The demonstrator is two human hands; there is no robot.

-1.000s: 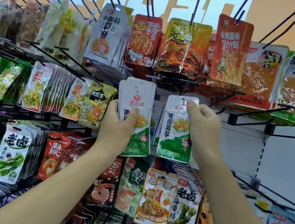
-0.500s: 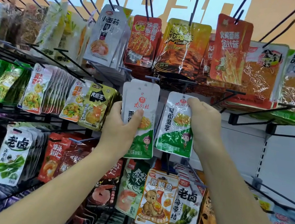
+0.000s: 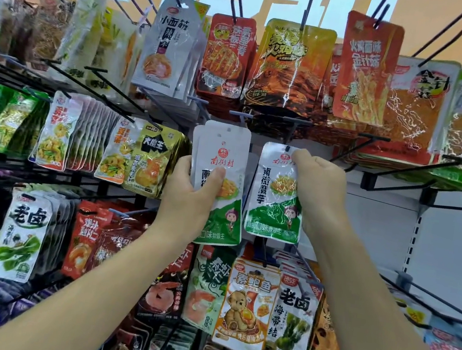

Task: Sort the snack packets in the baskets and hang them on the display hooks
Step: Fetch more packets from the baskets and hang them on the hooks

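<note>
Gripping a small stack of white-and-green packets point(image 3: 222, 155) in our left hand point(image 3: 188, 198), thumb across the front and hiding part of the print, we held them up before the display hooks point(image 3: 290, 131); how many packets the stack held we could not tell. Our right hand point(image 3: 320, 193) pinched a single matching packet point(image 3: 274, 198) by its top corner, just beside the stack but apart from it; whether its hole sat on a hook was unclear.
</note>
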